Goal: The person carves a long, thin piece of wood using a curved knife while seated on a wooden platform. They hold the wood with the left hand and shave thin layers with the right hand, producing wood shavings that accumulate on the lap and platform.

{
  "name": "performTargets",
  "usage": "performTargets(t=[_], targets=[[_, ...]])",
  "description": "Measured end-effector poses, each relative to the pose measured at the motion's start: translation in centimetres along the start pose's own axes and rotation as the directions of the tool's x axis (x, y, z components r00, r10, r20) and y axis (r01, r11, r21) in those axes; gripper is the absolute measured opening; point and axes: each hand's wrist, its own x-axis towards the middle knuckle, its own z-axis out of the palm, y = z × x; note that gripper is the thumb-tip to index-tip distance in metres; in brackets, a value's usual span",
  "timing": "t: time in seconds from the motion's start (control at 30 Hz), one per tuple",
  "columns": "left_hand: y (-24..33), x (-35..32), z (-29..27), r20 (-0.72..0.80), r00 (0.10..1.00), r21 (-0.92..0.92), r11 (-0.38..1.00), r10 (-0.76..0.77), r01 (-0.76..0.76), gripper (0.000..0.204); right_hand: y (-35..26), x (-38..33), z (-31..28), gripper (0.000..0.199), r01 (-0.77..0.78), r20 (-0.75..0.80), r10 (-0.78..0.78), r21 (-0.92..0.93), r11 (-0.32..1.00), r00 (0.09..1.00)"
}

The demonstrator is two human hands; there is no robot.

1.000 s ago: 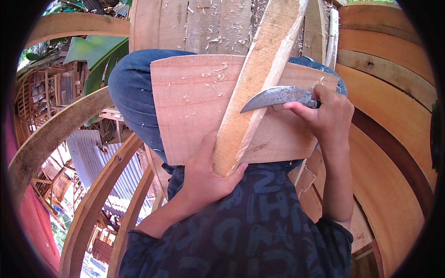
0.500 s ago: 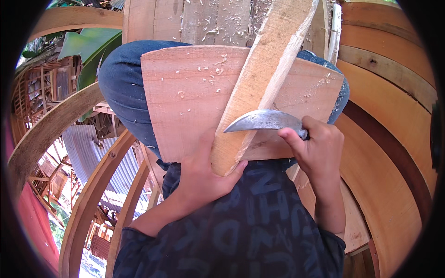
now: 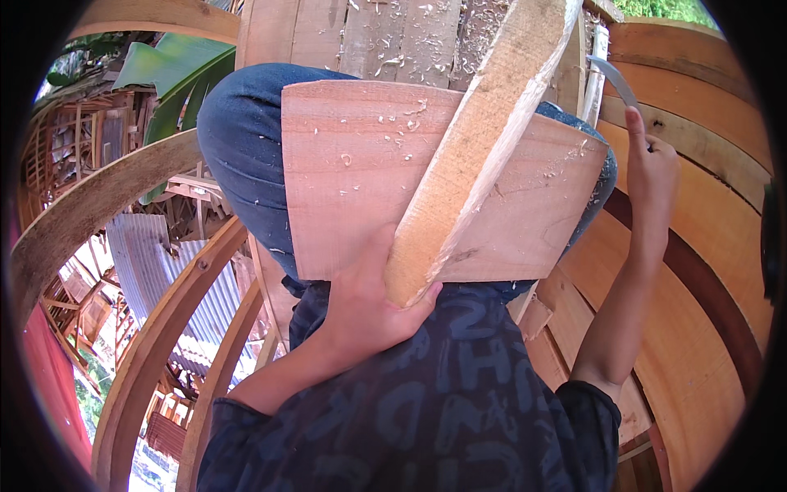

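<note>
My left hand (image 3: 373, 287) is wrapped round the near end of a long wooden plank (image 3: 463, 156), thumb against its end. The plank slants away to the upper right, its right edge pale and freshly cut. Beneath it a flat, reddish wooden board (image 3: 352, 180) lies across my lap, dotted with shavings. Out at the right, my right hand (image 3: 656, 168) grips a curved knife (image 3: 616, 82) by its handle, thumb stretched along it. The blade is raised well apart from the plank, its tip pointing up and left. The handle is mostly hidden in my fist.
Curved wooden planking (image 3: 697, 238) rises close on my right. On the left stand bent wooden ribs (image 3: 168, 336) with gaps between, corrugated metal sheets (image 3: 152, 262) beyond them. Wooden slats (image 3: 373, 37) with scattered shavings lie ahead. A large green leaf (image 3: 176, 70) hangs at the far left.
My right hand has swung the knife from over the plank's near part out to the far right. My left hand still grips the plank. The whole view has shifted slightly.
</note>
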Motion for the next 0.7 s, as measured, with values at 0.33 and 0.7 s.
performTargets(t=[0.33,0.7], targets=[[-0.7,0.4,-0.3,0.022,0.999,-0.141,0.990,0.034,-0.031,0.066,-4.1,-12.2,1.4,0.075,0.551,0.187,-0.563,0.112,0.827,0.805],[-0.8,0.1,-1.1,0.093,0.996,-0.237,0.971,-0.008,0.030,0.068,0.6,1.3,1.5,0.082,0.073,-0.014,-0.072,0.145,0.987,0.997]])
